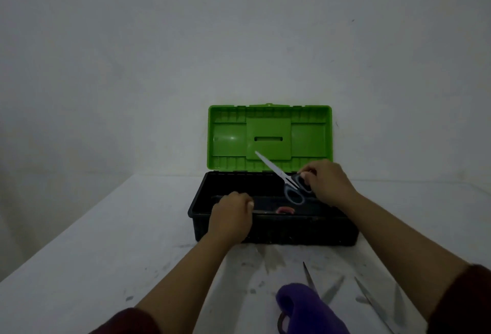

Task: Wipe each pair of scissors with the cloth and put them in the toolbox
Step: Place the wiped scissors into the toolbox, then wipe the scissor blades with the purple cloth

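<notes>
At the near edge of the white, smudged table [111, 240] lies a purple cloth [309, 307], bunched in a heap. It covers the handles of one pair of scissors [309, 278], whose blades fan out from under its far side; a dark reddish handle loop shows at its near left. Just right of the cloth, another pair of scissors [372, 304] lies with its long blades pointing away, its handles cut off by the lower edge of the view.

Farther out, in the middle of the table, stands the toolbox [305, 232], a black tray with its green lid [269, 138] raised upright behind it. The left hand [231, 216] rests on the near wall of the tray at its left part, fingers curled over the rim; whether they grip anything inside I cannot tell. Just beside it, within the tray, something with a pink-red part [285, 210] lies low and dim.

The right hand [328, 182] hovers over the right part of the open tray, its fingers pinching the dark upper handle of grey-handled scissors [285, 178]. Their closed blades point up and to the left, across the green lid.

Behind it all rises a bare pale wall [239, 41].
</notes>
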